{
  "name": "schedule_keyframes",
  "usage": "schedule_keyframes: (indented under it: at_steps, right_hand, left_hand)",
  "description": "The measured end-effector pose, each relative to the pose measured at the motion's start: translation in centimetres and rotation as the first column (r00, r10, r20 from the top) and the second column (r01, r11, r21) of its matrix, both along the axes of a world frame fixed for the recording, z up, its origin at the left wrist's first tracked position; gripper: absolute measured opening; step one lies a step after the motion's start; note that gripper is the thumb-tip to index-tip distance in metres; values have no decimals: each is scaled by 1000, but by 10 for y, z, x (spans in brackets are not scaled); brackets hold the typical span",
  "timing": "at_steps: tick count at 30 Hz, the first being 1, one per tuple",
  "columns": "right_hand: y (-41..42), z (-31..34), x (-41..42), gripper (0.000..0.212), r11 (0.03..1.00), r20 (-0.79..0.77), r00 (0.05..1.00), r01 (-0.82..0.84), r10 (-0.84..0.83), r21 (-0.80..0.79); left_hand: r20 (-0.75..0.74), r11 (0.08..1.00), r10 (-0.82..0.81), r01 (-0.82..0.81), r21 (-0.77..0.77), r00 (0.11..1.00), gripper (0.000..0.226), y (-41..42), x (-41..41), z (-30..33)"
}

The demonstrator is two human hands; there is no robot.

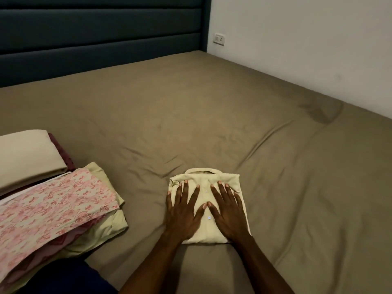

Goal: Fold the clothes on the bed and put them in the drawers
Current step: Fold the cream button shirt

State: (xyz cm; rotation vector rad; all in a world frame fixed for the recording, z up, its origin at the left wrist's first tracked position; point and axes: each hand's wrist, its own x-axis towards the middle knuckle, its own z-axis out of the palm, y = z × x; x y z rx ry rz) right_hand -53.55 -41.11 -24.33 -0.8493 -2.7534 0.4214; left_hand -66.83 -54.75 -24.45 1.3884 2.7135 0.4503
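Both hands lie flat with fingers spread wide, so the grip is open and only pressing down. Left hand (184, 211) and right hand (228, 211) sit side by side on the folded shirt (204, 194), thumbs almost touching in the middle. Under the palms the shirt is pale yellow and folded into a neat, small square. Its collar shows just past the fingertips, and a row of little white buttons runs down between the two hands. Some small wrinkles bunch up by the left fingers. The shirt rests on the bed (212, 115), which has a brown sheet with soft creases. Off to the left of the hands is a pile of folded clothes (55, 206), with a pink flowery one on top. Far past the fingertips stands a dark headboard (101, 35).
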Motion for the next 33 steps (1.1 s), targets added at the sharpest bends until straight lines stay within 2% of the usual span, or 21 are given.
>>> schedule_keyframes:
  at_steps: [3,6,8,10,12,14,15,17,19,21,23,25,27,29,31,33]
  right_hand:
    - [2,12,8,77,995,-15,998,-54,53,-80]
    - [-5,37,32,91,962,-110,967,-242,229,-127]
    - [-17,42,59,100,934,-123,930,-355,348,-44]
    - [-32,36,75,91,925,-151,914,-365,378,105]
    - [-34,26,80,75,910,-153,923,-302,354,282]
    - [-34,24,72,75,870,-68,927,-318,368,376]
    - [-36,25,68,77,857,-10,930,-334,367,392]
    - [-40,36,58,75,860,58,945,-316,321,400]
    - [-44,62,47,56,899,19,968,-240,251,365]
    - [-39,101,38,49,963,-122,980,-128,160,236]
    - [-25,147,28,44,994,-216,971,-110,103,-22]
    - [-13,190,22,27,913,-271,960,-176,76,-367]
    - [0,219,13,28,745,-299,954,-181,-26,-642]
    - [10,233,12,34,586,-298,944,-162,-142,-794]
    - [17,231,16,32,475,-226,940,-82,-255,-876]
    - [29,205,21,46,343,-77,941,43,-330,-938]
  left_hand:
    - [61,998,-49,52,-39,997,87,-4,-6,10]
    - [243,974,-177,205,-98,954,116,-29,-11,35]
    - [234,929,-265,313,-199,935,134,-58,-2,46]
    - [181,904,-290,331,-271,940,141,-82,6,51]
    - [114,919,-285,305,-249,952,116,-84,15,50]
    - [-49,946,-304,295,-134,951,85,-81,15,52]
    - [-134,950,-305,292,-111,943,70,-80,14,53]
    - [-190,961,-275,278,-13,942,39,-82,11,58]
    - [-203,960,-171,210,186,964,24,-85,9,74]
    - [-143,907,17,45,420,990,21,-82,7,101]
    - [7,787,150,-124,605,989,25,-74,1,140]
    - [160,648,104,-189,738,982,24,-60,-7,178]
    - [226,567,-10,-181,803,974,21,-39,-15,213]
    - [202,599,-82,-113,792,976,21,-13,-24,236]
    - [195,707,-84,-79,703,977,27,14,-35,238]
    - [235,847,-55,-80,526,970,36,36,-43,226]
